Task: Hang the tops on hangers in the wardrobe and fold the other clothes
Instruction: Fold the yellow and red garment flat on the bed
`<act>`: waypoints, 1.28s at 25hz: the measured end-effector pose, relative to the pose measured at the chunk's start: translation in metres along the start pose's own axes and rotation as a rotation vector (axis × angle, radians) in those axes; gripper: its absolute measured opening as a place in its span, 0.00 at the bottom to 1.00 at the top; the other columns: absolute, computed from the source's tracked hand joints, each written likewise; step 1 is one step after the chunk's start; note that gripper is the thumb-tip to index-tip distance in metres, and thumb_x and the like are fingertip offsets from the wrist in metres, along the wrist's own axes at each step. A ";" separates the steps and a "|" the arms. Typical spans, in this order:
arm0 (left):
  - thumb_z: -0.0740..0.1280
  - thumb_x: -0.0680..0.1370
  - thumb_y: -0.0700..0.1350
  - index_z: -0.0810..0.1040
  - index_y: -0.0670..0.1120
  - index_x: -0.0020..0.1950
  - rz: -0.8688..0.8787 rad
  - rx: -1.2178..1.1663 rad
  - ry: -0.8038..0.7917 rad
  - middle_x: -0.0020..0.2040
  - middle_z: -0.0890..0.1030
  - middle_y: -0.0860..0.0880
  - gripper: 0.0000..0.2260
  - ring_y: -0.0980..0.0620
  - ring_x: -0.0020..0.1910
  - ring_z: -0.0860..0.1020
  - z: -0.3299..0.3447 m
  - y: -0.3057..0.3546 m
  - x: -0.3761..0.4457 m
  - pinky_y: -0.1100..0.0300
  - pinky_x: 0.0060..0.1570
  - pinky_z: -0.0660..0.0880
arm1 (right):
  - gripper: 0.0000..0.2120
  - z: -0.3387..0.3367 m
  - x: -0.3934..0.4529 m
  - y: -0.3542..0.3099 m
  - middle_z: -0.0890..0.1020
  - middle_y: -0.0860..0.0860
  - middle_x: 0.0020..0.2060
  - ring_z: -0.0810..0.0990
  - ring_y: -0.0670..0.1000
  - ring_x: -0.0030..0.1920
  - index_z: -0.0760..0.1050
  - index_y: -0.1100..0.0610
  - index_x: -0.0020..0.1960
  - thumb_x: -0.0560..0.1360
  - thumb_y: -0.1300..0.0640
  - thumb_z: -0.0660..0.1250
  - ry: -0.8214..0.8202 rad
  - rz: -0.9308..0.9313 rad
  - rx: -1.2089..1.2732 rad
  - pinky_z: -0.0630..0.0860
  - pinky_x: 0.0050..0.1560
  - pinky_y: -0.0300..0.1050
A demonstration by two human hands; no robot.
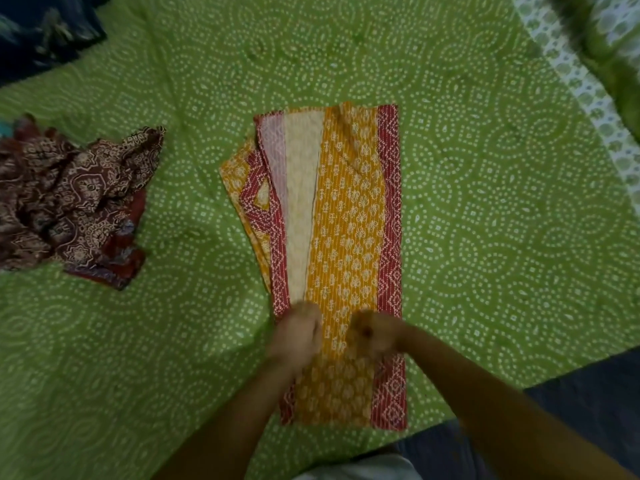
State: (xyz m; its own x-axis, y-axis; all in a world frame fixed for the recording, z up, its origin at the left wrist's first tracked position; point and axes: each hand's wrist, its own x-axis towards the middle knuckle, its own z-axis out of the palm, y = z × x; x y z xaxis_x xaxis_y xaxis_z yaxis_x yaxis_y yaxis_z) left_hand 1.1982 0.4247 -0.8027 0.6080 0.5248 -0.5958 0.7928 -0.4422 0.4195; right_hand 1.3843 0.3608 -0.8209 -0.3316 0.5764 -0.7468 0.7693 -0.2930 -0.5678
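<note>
Left hand, right hand on yellow garment — blurred; grip unclear.

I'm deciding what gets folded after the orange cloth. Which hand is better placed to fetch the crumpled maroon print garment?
Probably the left hand. The maroon print garment lies on the left of the green bedspread, while the right hand would have to cross the orange cloth.

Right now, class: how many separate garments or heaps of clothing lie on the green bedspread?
3: the orange-and-red garment at centre, the crumpled maroon printed heap at left, a dark heap at top left. More may lie outside the frame.
</note>
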 end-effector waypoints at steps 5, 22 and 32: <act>0.66 0.78 0.49 0.74 0.42 0.59 -0.303 -0.300 0.327 0.55 0.74 0.44 0.14 0.48 0.53 0.73 -0.064 -0.004 0.123 0.56 0.52 0.72 | 0.08 -0.156 0.075 -0.009 0.77 0.50 0.42 0.76 0.47 0.37 0.73 0.55 0.53 0.81 0.51 0.60 0.637 0.261 0.268 0.73 0.36 0.39; 0.62 0.81 0.47 0.70 0.42 0.56 -0.196 -0.581 0.321 0.36 0.76 0.47 0.10 0.53 0.29 0.74 -0.080 -0.032 0.149 0.56 0.29 0.73 | 0.15 -0.288 0.187 -0.065 0.78 0.56 0.56 0.80 0.53 0.51 0.69 0.65 0.64 0.80 0.60 0.58 0.718 0.611 -0.217 0.73 0.40 0.43; 0.64 0.79 0.45 0.71 0.44 0.59 -0.357 -0.496 0.446 0.46 0.79 0.49 0.10 0.48 0.45 0.80 -0.084 -0.045 0.129 0.62 0.39 0.68 | 0.11 -0.262 0.182 -0.086 0.79 0.55 0.47 0.76 0.51 0.40 0.67 0.60 0.62 0.81 0.62 0.52 0.900 0.112 0.079 0.74 0.36 0.46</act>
State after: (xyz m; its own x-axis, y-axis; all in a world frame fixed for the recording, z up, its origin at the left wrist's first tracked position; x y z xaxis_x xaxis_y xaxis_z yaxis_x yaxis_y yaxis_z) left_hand 1.2441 0.5731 -0.8412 0.1868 0.8660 -0.4639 0.8070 0.1340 0.5751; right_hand 1.4012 0.6910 -0.8173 0.3204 0.9093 -0.2656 0.7204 -0.4159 -0.5550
